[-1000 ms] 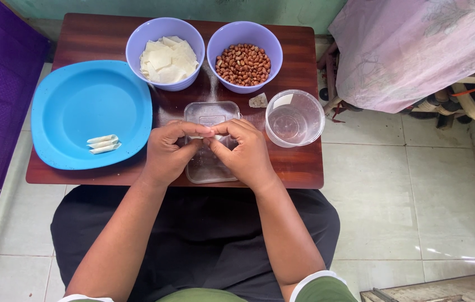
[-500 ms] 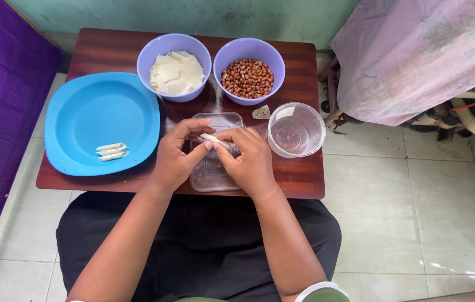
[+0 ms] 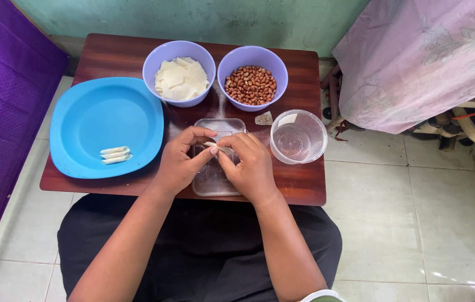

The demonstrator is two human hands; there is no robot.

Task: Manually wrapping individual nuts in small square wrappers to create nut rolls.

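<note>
**Two hands pinching one small pale roll over a clear tray**

One dark wooden table (image 3: 120, 56) carries everything, and places below are given from the clear tray at its near edge. One blue plate (image 3: 89, 112), the largest dish, sits to the left of the tray; three small pale rolls (image 3: 115, 155) lie side by side on its near part. Two lilac bowls stand beyond the tray: one bowl of pale wrapper squares (image 3: 179, 78) behind and left, one bowl of peanuts (image 3: 252, 85) behind and right, just beside each other. One clear round cup (image 3: 298, 136) stands just right of the tray. The single clear rectangular tray (image 3: 213, 182) lies partly under the hands. Over it, the left hand (image 3: 180, 161) and the right hand (image 3: 251, 168) meet, fingers narrowed to a pinch on one small roll (image 3: 213, 145); it looks like rolled wrapper, though the fingers hide most of it. One small scrap (image 3: 264, 118) lies behind the tray.
</note>
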